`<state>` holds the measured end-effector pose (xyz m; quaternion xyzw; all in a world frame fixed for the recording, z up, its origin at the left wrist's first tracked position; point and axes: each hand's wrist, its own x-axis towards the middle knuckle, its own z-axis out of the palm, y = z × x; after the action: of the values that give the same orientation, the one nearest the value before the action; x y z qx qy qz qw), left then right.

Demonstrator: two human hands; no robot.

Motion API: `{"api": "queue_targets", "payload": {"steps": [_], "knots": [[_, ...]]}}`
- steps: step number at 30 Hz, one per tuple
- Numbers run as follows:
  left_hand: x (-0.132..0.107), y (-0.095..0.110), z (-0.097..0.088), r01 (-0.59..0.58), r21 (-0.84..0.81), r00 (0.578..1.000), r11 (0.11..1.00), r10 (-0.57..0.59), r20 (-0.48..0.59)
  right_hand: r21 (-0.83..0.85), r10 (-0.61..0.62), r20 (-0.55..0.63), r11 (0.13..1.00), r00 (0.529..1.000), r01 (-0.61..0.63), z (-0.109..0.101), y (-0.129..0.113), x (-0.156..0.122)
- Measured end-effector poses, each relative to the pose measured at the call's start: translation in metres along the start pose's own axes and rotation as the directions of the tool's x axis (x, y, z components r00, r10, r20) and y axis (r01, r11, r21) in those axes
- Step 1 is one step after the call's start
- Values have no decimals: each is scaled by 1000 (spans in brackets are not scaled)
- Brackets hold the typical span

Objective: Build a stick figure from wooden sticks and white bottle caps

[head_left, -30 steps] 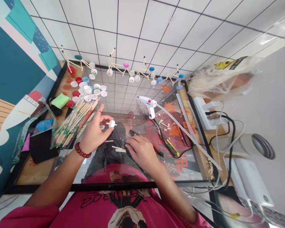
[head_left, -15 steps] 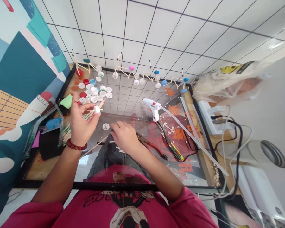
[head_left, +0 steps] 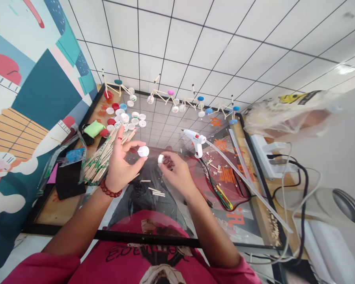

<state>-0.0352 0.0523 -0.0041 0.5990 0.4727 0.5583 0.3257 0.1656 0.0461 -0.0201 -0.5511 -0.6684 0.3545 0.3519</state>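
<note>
My left hand [head_left: 120, 163] is raised over the glass tabletop [head_left: 154, 134], pinching a white bottle cap [head_left: 143, 151] between thumb and fingers. My right hand [head_left: 175, 171] is just to its right, holding a second white bottle cap [head_left: 161, 158] at its fingertips. The two caps are a few centimetres apart, facing each other. A few short wooden stick pieces [head_left: 155, 191] lie on the glass below my hands. A bundle of long wooden sticks [head_left: 106, 152] lies to the left of my left hand.
A white glue gun [head_left: 197, 140] stands right of my hands, its cable and pliers nearby. Loose bottle caps [head_left: 124, 116] lie at the back left. Several stick-and-cap models [head_left: 171, 98] line the far edge. A power strip [head_left: 264, 156] and cables sit at the right.
My right hand picked up a white cap from the glass and rose with it. My left hand moved back toward the centre, its cap now facing the right hand's cap.
</note>
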Motion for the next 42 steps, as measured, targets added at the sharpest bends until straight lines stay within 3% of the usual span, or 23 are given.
{"api": "queue_targets", "payload": {"steps": [3,5,8,11,14,16,25,28,31,32,33,35,36,38,40,42], "knots": [[-5,3,4,-157,240,987,958,158,16,130,39,0,991,999,-39,-5,5,-9],[-7,3,5,-182,276,983,944,177,43,35,1,6,999,1000,-1,-5,5,-8],[-6,3,5,-105,221,994,970,107,4,-275,-85,87,956,993,106,-2,-1,6],[-2,3,1,-27,87,995,996,35,-94,-505,-68,190,848,979,157,5,-10,34],[5,4,-4,-3,15,979,1000,6,-204,-626,4,236,765,972,148,14,-18,66],[8,3,-8,7,20,968,1000,-2,-252,-637,43,243,761,969,126,21,-22,86],[8,2,-9,82,17,960,996,-75,-268,-260,12,107,965,994,16,55,-21,161],[8,1,-9,113,-15,960,993,-113,-256,-109,53,106,993,993,-41,54,-21,164],[6,-3,-7,132,-50,967,990,-140,-215,74,88,163,992,983,-101,35,-21,146],[5,-5,-6,137,-59,970,989,-146,-193,191,99,202,972,974,-138,26,-21,136],[4,-7,-5,142,-65,974,988,-151,-167,389,118,261,895,958,-216,16,-21,125],[1,-10,0,150,-65,981,986,-157,-110,654,140,363,666,921,-359,-2,-20,101],[-1,-11,3,151,-62,984,987,-156,-82,717,148,394,568,907,-404,-9,-18,90],[-4,-11,8,154,-48,987,987,-156,-31,744,171,394,517,903,-423,-16,-12,72],[-6,-9,12,157,-42,987,987,-157,-12,682,200,311,634,929,-365,-14,-4,63],[-6,-7,13,175,-93,984,980,-178,-21,464,202,175,846,964,-261,-8,3,64]]}}
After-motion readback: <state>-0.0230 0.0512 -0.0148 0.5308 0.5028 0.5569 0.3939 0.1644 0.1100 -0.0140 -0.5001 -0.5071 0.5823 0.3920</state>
